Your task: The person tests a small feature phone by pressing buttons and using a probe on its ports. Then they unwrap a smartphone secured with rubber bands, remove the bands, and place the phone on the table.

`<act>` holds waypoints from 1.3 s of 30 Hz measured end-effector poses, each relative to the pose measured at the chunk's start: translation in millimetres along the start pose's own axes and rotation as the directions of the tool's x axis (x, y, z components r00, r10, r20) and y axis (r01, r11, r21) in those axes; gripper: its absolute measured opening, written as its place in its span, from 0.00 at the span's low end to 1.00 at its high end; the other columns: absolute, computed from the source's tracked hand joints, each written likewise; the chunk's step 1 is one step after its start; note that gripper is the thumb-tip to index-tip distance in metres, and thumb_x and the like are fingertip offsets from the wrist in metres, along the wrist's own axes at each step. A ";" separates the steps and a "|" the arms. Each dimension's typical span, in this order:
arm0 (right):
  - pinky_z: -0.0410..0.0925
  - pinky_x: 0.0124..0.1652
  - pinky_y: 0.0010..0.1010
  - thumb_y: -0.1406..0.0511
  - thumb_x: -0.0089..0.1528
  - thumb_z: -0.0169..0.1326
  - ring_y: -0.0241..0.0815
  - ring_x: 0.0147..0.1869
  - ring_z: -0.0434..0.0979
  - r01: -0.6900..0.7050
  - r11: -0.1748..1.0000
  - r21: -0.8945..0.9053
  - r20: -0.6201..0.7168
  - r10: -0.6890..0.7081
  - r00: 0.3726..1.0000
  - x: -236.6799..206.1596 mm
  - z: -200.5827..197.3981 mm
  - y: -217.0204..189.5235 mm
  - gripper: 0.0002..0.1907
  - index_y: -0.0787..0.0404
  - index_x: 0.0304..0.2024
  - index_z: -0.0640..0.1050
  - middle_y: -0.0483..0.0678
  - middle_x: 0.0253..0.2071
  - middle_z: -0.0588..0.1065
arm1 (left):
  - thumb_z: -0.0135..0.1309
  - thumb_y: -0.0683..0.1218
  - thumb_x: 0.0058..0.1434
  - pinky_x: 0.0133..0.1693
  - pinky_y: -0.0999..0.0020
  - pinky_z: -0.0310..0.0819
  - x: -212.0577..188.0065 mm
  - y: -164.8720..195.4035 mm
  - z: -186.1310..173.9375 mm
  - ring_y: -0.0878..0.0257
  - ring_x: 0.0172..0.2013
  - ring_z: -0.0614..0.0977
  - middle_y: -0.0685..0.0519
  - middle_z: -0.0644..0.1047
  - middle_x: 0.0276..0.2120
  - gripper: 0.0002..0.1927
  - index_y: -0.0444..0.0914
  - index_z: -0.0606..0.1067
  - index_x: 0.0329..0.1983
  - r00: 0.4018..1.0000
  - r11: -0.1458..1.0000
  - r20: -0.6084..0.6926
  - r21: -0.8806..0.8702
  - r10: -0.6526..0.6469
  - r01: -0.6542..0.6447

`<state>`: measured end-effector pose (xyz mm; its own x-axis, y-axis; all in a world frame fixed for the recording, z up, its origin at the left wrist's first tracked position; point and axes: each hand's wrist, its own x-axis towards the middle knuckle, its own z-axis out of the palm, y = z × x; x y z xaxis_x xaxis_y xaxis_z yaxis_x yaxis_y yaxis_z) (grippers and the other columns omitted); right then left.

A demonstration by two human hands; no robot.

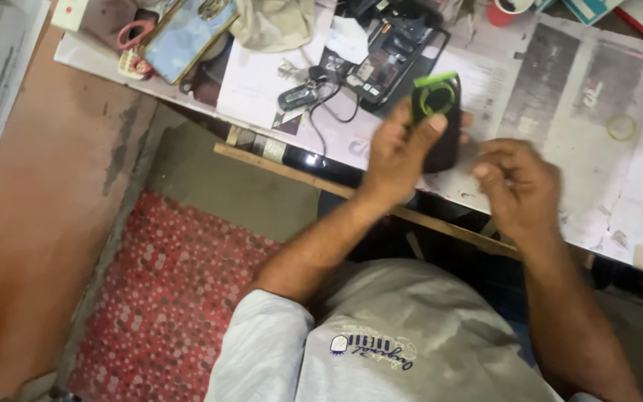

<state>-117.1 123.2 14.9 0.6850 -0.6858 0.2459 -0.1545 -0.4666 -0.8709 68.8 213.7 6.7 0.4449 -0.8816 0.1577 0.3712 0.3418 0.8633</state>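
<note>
My left hand (397, 152) grips a black phone (440, 126) that has a green ring and green top edge on its back, held upright over the table's front edge. My right hand (516, 186) hovers just to the right of the phone, fingers curled loosely, blurred by motion, with nothing visible in it. Both forearms reach up from my grey shirt at the bottom of the view.
The newspaper-covered table (560, 89) carries an opened black device (388, 63), a key fob with cable (299, 95), a framed blue board (184, 37), pink-handled scissors (135, 33) and a rubber band (621, 128). A red patterned mat (173, 298) lies on the floor.
</note>
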 end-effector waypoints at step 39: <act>0.72 0.38 0.34 0.65 0.66 0.66 0.47 0.40 0.82 -0.098 0.980 -0.173 0.010 0.101 0.995 -120.6 -8.5 -11.1 0.14 0.63 0.49 0.76 0.52 0.40 0.78 | 0.54 0.48 0.78 0.54 0.70 0.71 -103.4 -44.3 48.4 0.63 0.48 0.76 0.49 0.75 0.50 0.14 0.34 0.70 0.58 0.969 0.967 0.243 0.232 0.044 -0.102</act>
<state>-204.0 206.4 -1.5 0.6727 -0.7241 0.1523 -0.3421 -0.4868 -0.8037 -33.0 273.9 -24.7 0.2493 -0.9182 0.3077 0.1246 0.3455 0.9301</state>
